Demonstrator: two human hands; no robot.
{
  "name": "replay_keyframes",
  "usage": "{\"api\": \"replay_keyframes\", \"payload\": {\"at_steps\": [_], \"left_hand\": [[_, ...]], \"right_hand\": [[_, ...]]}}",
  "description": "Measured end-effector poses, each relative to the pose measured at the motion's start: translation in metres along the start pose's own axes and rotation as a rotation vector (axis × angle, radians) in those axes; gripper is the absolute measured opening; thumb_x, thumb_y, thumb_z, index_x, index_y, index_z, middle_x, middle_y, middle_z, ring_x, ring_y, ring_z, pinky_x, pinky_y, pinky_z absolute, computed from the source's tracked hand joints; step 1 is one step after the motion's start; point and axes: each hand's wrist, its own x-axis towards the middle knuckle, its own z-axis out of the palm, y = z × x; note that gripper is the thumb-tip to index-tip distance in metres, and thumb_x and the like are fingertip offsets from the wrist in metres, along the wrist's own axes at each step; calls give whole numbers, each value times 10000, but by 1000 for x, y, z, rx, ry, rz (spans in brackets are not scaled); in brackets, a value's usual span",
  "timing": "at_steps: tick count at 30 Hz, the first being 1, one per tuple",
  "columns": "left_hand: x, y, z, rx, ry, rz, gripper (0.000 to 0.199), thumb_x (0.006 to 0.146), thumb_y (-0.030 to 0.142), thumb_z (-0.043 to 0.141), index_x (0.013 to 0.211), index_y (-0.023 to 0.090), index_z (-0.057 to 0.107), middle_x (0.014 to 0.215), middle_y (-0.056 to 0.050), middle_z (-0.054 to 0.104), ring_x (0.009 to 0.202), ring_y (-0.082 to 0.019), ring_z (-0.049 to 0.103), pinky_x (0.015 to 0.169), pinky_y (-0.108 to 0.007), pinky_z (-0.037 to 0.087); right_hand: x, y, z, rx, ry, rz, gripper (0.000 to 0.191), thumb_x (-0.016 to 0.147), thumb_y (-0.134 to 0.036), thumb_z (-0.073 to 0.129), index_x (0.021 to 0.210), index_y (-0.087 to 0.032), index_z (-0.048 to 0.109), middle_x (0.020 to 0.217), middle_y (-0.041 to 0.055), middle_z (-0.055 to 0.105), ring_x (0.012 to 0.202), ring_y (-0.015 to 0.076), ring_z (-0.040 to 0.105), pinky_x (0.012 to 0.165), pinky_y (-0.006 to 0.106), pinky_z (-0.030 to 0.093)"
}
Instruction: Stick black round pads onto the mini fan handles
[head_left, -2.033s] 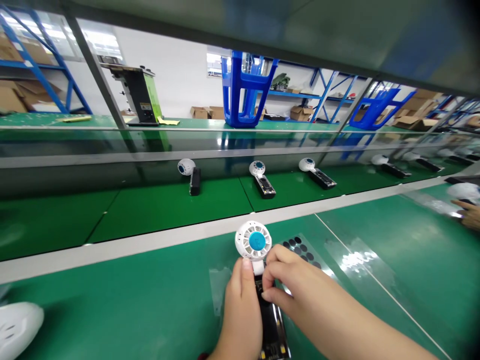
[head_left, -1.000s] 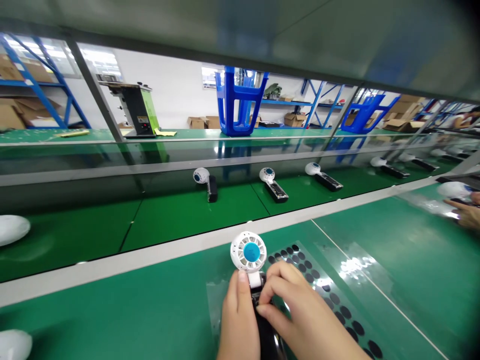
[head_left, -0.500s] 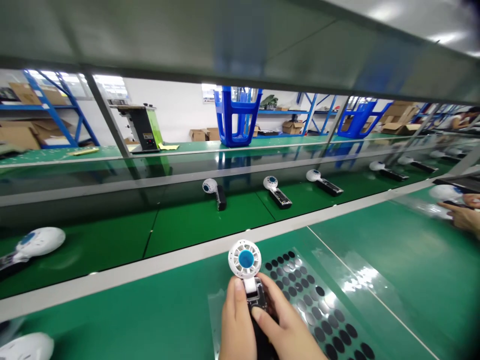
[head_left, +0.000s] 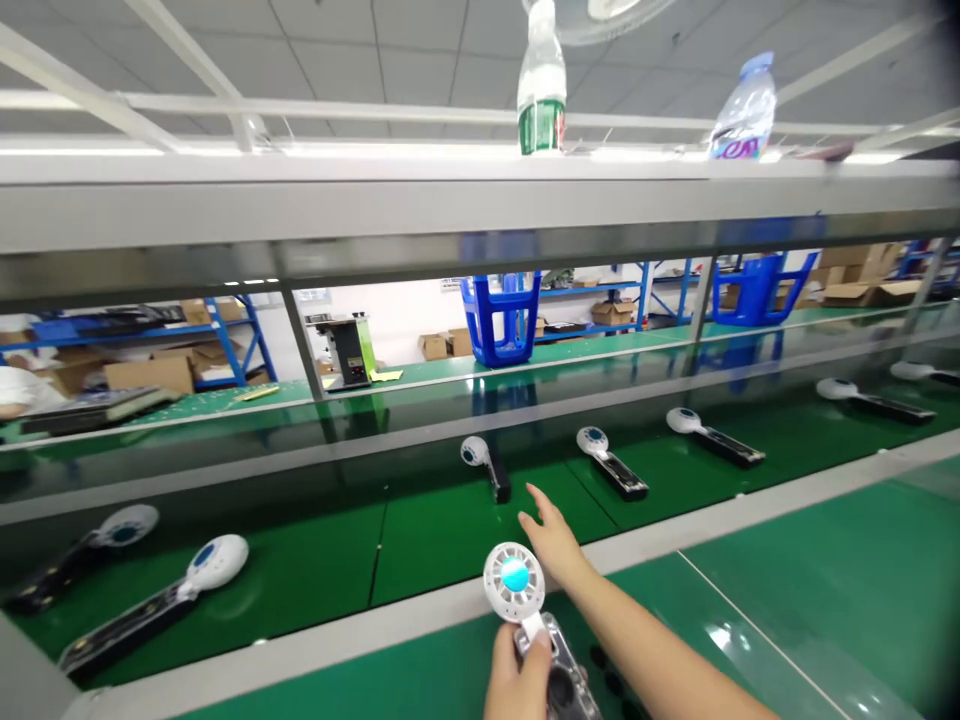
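At the bottom middle, my left hand (head_left: 517, 680) is closed around a handheld fan (head_left: 514, 582). Its round white slotted head with a blue centre points up, above a dark and clear handle. Past it, my right hand (head_left: 553, 535) stretches over the edge of the green belt, fingers apart and holding nothing. Nearest to those fingers lies another fan (head_left: 486, 468) on the belt, with a small gap between. A further fan (head_left: 611, 463) rests to its right. Dark round stickers (head_left: 611, 680) show in part beneath my right forearm.
More fans, such as a fan (head_left: 157, 605) at the left, lie along the green belt (head_left: 315, 570). A pale rail (head_left: 420, 610) borders it. Overhead runs a shelf (head_left: 360, 205) bearing two bottles (head_left: 541, 90). Blue stools (head_left: 502, 320) stand behind.
My right hand has let go of the fan and moved forward over the belt. My left hand keeps the fan, now slightly lower and tilted. The view has lifted, showing the shelf top and bottles.
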Motion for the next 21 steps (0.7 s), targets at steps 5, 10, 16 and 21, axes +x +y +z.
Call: {"api": "replay_keyframes", "payload": {"at_steps": [5, 10, 16, 21], "left_hand": [[73, 59, -28, 149, 146, 167, 298, 758, 397, 529, 907, 140, 550, 876, -67, 634, 861, -215, 588, 772, -326, 437], [151, 82, -47, 263, 170, 145, 255, 823, 322, 498, 995, 137, 533, 981, -50, 569, 832, -161, 565, 725, -359, 474], [160, 81, -43, 225, 125, 308, 270, 797, 258, 538, 1044, 149, 519, 1188, -76, 465, 1070, -232, 449, 886, -463, 373], [82, 89, -6, -82, -135, 339, 394, 813, 457, 426, 1070, 168, 504, 1141, -120, 526, 1025, -225, 513, 810, -344, 436]], "right_hand": [[46, -2, 27, -151, -35, -131, 329, 825, -249, 541, 1145, -200, 481, 1316, 61, 354, 1172, 268, 348, 961, 520, 268], [65, 5, 28, -76, -59, -70, 241, 837, -259, 526, 1059, -165, 523, 1173, 61, 483, 1031, 221, 484, 862, 442, 401], [32, -1, 4, 233, -47, 9, 205, 852, -304, 478, 965, -138, 516, 859, 21, 575, 745, 137, 578, 691, 314, 492], [-66, -27, -19, 399, -84, 6, 273, 742, -424, 540, 890, -199, 492, 739, -19, 557, 711, 146, 575, 682, 259, 475]]}}
